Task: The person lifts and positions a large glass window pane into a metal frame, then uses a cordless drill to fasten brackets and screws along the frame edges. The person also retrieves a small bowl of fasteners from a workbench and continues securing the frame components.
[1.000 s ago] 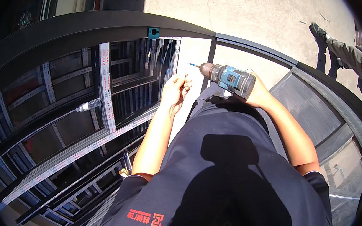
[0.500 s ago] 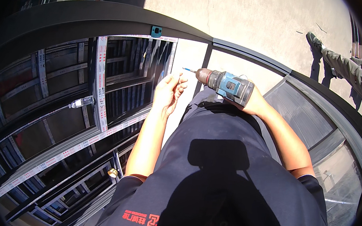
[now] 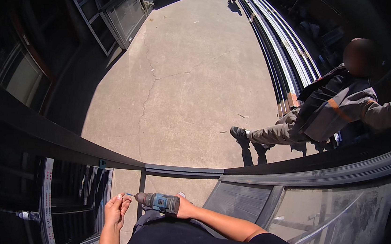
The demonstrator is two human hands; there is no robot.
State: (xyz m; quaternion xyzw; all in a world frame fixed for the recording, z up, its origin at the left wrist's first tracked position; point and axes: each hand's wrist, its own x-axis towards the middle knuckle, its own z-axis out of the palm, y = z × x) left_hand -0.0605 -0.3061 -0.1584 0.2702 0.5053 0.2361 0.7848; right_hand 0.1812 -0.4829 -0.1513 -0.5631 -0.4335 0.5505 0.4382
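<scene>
My right hand [image 3: 186, 208] is wrapped round the grip of a blue and black cordless drill [image 3: 158, 202], held level at my waist with its chuck toward the left. A thin blue bit [image 3: 130, 195] sticks out of the chuck. My left hand [image 3: 114, 211] is raised beside the bit's tip, thumb and forefinger pinched and the other fingers curled. Whatever the pinch holds, if anything, is too small to make out. Both hands are on my side of a dark metal frame rail [image 3: 184, 170].
Taped frame profiles [image 3: 47, 197] and a clear plastic bottle [image 3: 28, 216] lie at the left. A grey panel [image 3: 237, 200] stands at the right. Beyond the rail, a person [image 3: 333, 104] sits by long metal bars [image 3: 278, 47]. Framed panels [image 3: 126, 14] lean at the far left.
My view has tilted up, bringing the yard, the long bars and the seated person into sight. The drill stays in my right hand, with my left hand still close to the bit.
</scene>
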